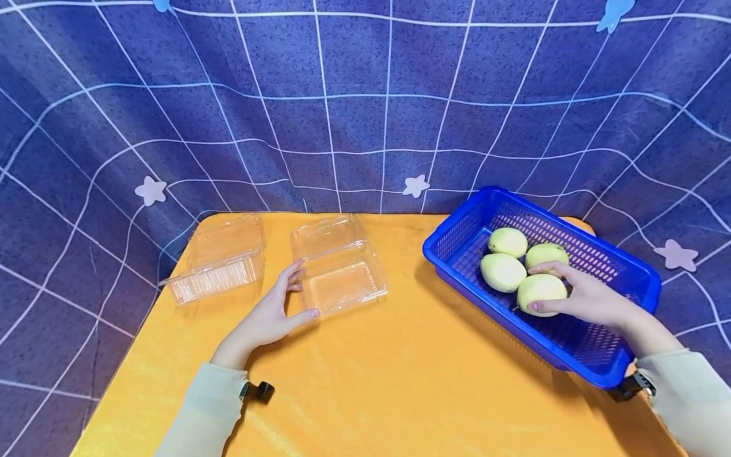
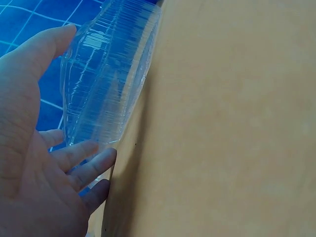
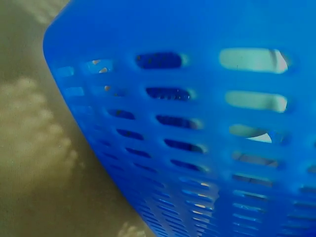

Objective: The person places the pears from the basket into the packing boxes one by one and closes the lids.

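Note:
On the left, a clear plastic clamshell box [image 1: 342,282] lies with its lid raised at the back. My left hand [image 1: 274,314] is at its left side, thumb and fingers spread along the edge; the left wrist view shows the loosely bent fingers [image 2: 74,163] beside the box's ribbed wall [image 2: 106,74]. Inside a blue plastic basket [image 1: 485,314], my right hand [image 1: 588,295] grips a pale green pear [image 1: 541,293] between thumb and fingers. Three similar pears [image 1: 502,273] lie around it. In the right wrist view the slotted basket wall [image 3: 207,106] hides this hand.
A second open clear clamshell box [image 1: 217,279] stands at the far left of the yellow table [image 1: 400,381]. Blue grid-patterned curtain [image 1: 354,127] with star shapes hangs behind and along both sides. The basket sits at an angle on the right.

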Available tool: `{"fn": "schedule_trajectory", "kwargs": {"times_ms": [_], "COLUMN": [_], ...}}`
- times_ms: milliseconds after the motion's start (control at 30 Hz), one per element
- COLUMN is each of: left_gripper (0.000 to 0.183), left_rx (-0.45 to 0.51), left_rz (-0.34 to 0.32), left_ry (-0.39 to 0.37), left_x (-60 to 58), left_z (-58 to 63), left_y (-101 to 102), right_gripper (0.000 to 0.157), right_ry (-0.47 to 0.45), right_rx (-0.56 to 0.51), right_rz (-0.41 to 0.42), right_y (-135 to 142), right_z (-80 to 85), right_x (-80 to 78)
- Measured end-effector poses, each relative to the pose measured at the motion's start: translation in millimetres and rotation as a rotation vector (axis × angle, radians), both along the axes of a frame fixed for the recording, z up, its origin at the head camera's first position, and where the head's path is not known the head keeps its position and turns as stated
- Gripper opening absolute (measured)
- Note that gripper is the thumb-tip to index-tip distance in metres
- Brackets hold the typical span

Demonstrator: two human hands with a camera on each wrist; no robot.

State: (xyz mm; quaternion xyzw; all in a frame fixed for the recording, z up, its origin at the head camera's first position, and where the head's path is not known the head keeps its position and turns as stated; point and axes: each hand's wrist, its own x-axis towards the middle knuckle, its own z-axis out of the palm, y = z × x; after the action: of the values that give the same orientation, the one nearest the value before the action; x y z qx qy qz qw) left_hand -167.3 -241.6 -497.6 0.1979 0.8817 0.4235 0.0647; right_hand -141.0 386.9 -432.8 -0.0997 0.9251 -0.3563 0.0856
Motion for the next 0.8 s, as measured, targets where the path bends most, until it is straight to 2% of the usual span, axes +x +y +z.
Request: {"fn": "schedule_trajectory", "kwargs": {"times_ms": [100,267,533,800], "left_gripper": [0.113,0.112,0.113,0.112], "left_rx": [0.001,0.0,-0.001,0.001], "left_rz": [-0.002,-0.004,-0.002,-0.007], "left_ry": [0.002,0.005,0.019,0.034], "left_x": [0.2,-0.3,-0.6,-0.8], "left_z": [0.2,-0.5,-1.8,-2.1], "left_y": [0,0,1,0], "right_gripper": [0.065,0.06,0.066,0.058], "right_ry": [0.015,0.076,0.13,0.137], "right_rx": [0.019,-0.021,-0.009,-0.113], "right_rz": [-0.004,-0.006,-0.103,-0.143], "right_y": [1,-1,-6,-32], "right_z": [3.9,14.3,49.1,77.2], "right_x": [0.8,3.9,18.6,37.9]}}
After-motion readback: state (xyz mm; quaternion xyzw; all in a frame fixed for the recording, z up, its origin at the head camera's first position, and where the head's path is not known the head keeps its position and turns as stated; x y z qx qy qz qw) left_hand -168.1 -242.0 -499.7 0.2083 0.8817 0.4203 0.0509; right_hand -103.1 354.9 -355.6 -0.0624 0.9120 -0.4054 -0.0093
